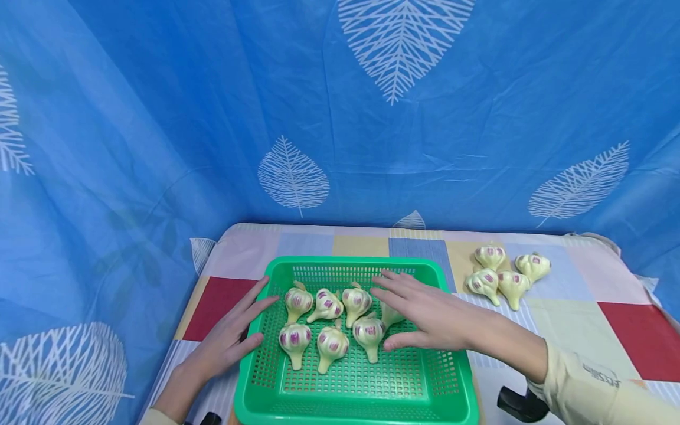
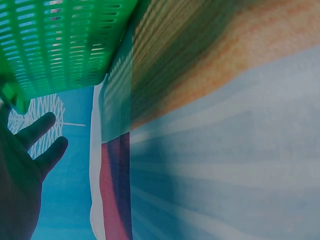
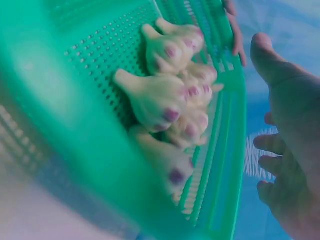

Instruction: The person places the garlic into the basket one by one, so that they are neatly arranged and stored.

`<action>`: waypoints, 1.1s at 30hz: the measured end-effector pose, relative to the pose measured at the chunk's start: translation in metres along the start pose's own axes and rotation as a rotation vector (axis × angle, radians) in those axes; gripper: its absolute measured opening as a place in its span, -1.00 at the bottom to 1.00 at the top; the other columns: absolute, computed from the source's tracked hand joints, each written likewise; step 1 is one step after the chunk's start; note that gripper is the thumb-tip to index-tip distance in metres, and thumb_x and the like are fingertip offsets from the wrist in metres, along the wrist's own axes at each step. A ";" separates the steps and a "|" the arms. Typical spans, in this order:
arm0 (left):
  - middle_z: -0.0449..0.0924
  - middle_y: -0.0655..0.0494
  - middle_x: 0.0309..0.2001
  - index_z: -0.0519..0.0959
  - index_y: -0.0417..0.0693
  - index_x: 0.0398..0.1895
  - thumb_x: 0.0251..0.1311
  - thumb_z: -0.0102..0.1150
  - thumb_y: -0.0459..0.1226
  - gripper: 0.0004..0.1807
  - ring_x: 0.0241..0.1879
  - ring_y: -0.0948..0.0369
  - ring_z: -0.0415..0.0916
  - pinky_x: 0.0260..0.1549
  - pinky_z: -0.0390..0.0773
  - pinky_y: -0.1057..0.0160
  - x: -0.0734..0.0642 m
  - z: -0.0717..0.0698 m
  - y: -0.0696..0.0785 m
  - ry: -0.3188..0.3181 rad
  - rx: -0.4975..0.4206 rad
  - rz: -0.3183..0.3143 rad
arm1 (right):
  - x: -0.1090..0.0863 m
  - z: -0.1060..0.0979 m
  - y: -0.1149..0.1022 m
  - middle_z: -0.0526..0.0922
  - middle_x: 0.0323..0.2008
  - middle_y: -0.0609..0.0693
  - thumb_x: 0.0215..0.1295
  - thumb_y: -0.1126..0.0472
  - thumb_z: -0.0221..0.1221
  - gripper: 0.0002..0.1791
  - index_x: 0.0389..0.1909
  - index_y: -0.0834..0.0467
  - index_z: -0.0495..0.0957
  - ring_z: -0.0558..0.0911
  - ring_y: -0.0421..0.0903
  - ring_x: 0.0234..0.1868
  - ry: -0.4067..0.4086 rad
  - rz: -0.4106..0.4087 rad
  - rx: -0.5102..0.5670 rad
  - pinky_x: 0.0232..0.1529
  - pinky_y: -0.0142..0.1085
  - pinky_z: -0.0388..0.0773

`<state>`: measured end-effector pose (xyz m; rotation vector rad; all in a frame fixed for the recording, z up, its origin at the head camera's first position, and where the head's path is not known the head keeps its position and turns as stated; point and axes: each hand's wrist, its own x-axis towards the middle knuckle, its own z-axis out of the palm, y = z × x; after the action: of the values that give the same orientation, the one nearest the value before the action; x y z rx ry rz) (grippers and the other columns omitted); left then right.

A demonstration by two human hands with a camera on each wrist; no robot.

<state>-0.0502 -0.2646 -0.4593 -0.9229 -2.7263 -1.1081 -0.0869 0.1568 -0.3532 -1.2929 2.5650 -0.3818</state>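
Observation:
Several garlic bulbs (image 1: 333, 345) with purple streaks lie in two rows inside a green perforated plastic basket (image 1: 356, 260). My right hand (image 1: 425, 310) hovers over the basket's right part, fingers extended and holding nothing; it partly covers one pale garlic bulb (image 1: 390, 316). At the left rim is my left hand (image 1: 228, 336), its fingers spread, the fingertips overlapping the rim in the head view. The left wrist view has this hand (image 2: 20, 175) beneath the basket's slotted wall (image 2: 55, 75). In the right wrist view, the bulbs (image 3: 155, 100) sit bunched in the basket.
Several more garlic bulbs (image 1: 512, 286) form a cluster on the patchwork tablecloth (image 1: 571, 324) right of the basket. A blue curtain (image 1: 372, 165) with white leaf prints hangs behind and to the left. Black wrist-mounted devices (image 1: 523, 404) show near the bottom edge.

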 end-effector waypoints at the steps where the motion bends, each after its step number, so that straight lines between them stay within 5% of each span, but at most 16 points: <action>1: -0.12 0.04 0.62 0.30 0.09 0.53 0.22 0.22 -0.19 -0.25 0.53 0.07 -0.02 0.08 0.57 -0.09 0.000 0.000 0.000 0.000 0.002 0.001 | -0.006 0.002 0.002 0.04 0.58 0.02 0.31 -0.50 -0.03 0.01 0.57 0.08 0.15 -0.04 0.14 0.57 0.013 0.019 0.024 0.42 0.15 0.11; 11: -0.10 0.08 0.62 0.31 0.09 0.51 0.23 0.22 -0.16 -0.27 0.52 0.06 0.00 0.04 0.59 -0.08 0.003 0.003 0.002 -0.010 0.005 -0.013 | -0.064 0.029 0.031 -0.02 0.60 0.06 0.35 -0.08 0.29 -0.10 0.60 0.00 0.08 -0.17 0.09 0.60 0.283 0.176 0.207 0.26 0.36 0.23; 21: -0.11 0.06 0.62 0.32 0.06 0.51 0.21 0.23 -0.18 -0.26 0.53 0.06 -0.01 0.04 0.59 -0.07 0.002 0.001 0.002 -0.009 0.004 -0.013 | -0.124 0.063 0.058 -0.09 0.61 -0.01 0.33 0.21 0.33 -0.17 0.56 -0.02 0.18 -0.15 -0.15 0.59 0.476 0.363 0.313 0.15 0.46 0.18; 24: -0.12 0.06 0.62 0.31 0.06 0.51 0.22 0.23 -0.19 -0.26 0.53 0.06 -0.01 0.06 0.58 -0.10 0.002 0.001 0.003 -0.010 0.004 -0.013 | -0.144 0.075 0.070 -0.03 0.60 0.06 0.34 0.26 0.31 -0.24 0.52 0.08 0.25 -0.12 -0.30 0.55 0.548 0.425 0.314 0.44 0.04 0.07; 27: -0.12 0.06 0.62 0.31 0.05 0.51 0.22 0.22 -0.18 -0.26 0.53 0.07 -0.01 0.07 0.56 -0.13 0.002 0.000 0.002 -0.007 0.004 -0.016 | -0.163 0.087 0.083 0.07 0.57 0.12 0.37 0.27 0.27 -0.33 0.46 0.22 0.31 -0.07 -0.44 0.49 0.623 0.510 0.287 0.39 -0.45 -0.11; 30: -0.13 0.04 0.62 0.32 0.03 0.51 0.24 0.20 -0.17 -0.27 0.53 0.06 -0.01 0.09 0.54 -0.15 0.002 0.000 0.002 -0.003 0.001 -0.009 | -0.182 0.100 0.096 0.13 0.55 0.07 0.43 0.22 0.24 -0.38 0.44 0.26 0.32 -0.04 -0.57 0.42 0.693 0.633 0.278 0.38 -0.50 -0.17; 33: -0.13 0.02 0.62 0.32 0.01 0.51 0.25 0.19 -0.17 -0.28 0.53 0.07 -0.01 0.09 0.54 -0.13 0.001 0.000 0.001 -0.002 0.000 -0.001 | -0.197 0.115 0.112 0.22 0.51 -0.08 0.44 0.23 0.23 -0.37 0.46 0.26 0.30 0.07 -0.60 0.37 0.779 0.721 0.346 0.36 -0.55 0.01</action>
<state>-0.0505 -0.2634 -0.4582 -0.9237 -2.7283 -1.1083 -0.0183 0.3667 -0.4789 -0.0232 3.1001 -1.2709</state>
